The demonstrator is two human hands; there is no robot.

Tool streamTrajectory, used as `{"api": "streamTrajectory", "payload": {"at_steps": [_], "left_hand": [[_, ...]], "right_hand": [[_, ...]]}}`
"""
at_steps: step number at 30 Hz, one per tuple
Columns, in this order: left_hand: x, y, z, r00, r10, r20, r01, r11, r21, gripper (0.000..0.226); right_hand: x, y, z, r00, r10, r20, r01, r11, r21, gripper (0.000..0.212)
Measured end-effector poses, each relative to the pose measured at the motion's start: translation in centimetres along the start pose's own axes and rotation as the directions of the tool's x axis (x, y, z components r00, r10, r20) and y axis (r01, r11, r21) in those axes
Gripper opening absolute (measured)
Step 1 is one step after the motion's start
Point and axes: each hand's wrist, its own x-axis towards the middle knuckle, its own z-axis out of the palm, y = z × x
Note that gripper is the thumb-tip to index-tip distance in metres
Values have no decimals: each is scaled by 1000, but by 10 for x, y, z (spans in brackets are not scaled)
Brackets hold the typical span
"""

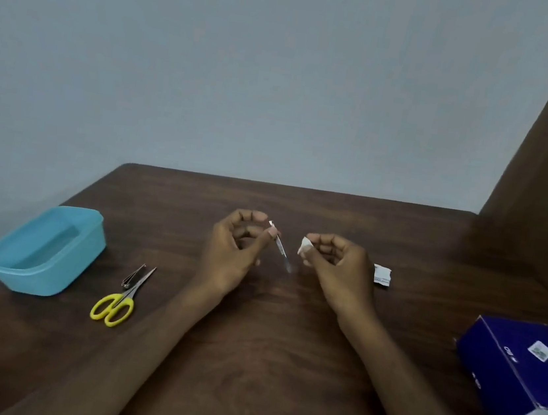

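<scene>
View: head; every entry below is taken from it.
Left hand (229, 250): fingers are curled, and a thin metal tool (280, 248) is pinched between thumb and fingertip near its upper end.
Tool: it is held above the table (247, 359), tilted, with the free end pointed down and toward the right hand. Neither table nor pad is touched. Whether it is a file or tweezers cannot be told.
Right hand (334, 266): fingers are curled, and a small white pad (306, 245) is pinched at the fingertips.
Pad: it is held just beside the tool, with a narrow gap between them.
Sachet (382, 275): torn and white, it is laid on the table behind the right hand.
Tub (46, 248): blue, it is set at the far left.
Scissors (120, 298): yellow-handled, they are laid between tub and left forearm, with a clipper (133, 274) just beside the blades.
Box (518, 371): blue, it is placed at the right edge.
Step judged: the tool is about to be wiped with the pad.
Risk, pivot: the tool is held at one end only, so pressure on the free end may swing it out of the pinch and drop it.
Risk, pad loss: a loose pinch may let the pad be dragged off along the metal.
Risk, prick: a fingertip may be caught if the free end is sharp; its sharpness cannot be told.
Risk, soiling: cleaning is undone if the tool is lowered onto the table.
</scene>
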Motion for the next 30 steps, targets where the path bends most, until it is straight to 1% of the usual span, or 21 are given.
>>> {"api": "streamTrajectory", "payload": {"at_steps": [2,3,6,8,11,15,18,21,26,30], "left_hand": [[-1,0,-1,1000,-4,17,4,1000,0,29],[1,-2,-2,1000,-3,25,3,1000,-4,28],[4,-7,-1,999,2,47,-3,1000,14,20],[4,-10,-2,999,-5,47,3,999,39,17],[5,-11,-2,999,-13,46,9,997,79,14],[2,-9,-2,998,-27,56,24,998,60,10],[0,-7,-2,996,-14,83,12,999,30,8],[-1,-5,-3,995,-8,103,7,1000,12,7],[-2,-2,-4,993,-22,113,22,1000,-2,8],[-2,-1,-5,990,-38,138,38,999,2,7]], "right_hand": [[-2,-1,0,1000,1,12,-1,1000,-2,9],[-3,-2,2,1000,-1,11,1,1000,-8,12],[-6,-11,2,1000,-29,4,28,999,22,9],[-7,-14,3,999,-43,11,42,998,53,4],[-10,-16,2,998,-65,22,63,995,75,2],[-15,-18,4,988,-94,122,88,995,52,1],[-16,-18,4,984,-78,161,73,997,40,4],[-16,-18,3,982,-49,180,41,998,50,3],[-17,-19,3,986,-26,167,23,1000,20,5],[-19,-21,3,988,-21,154,19,1000,16,12]]}}
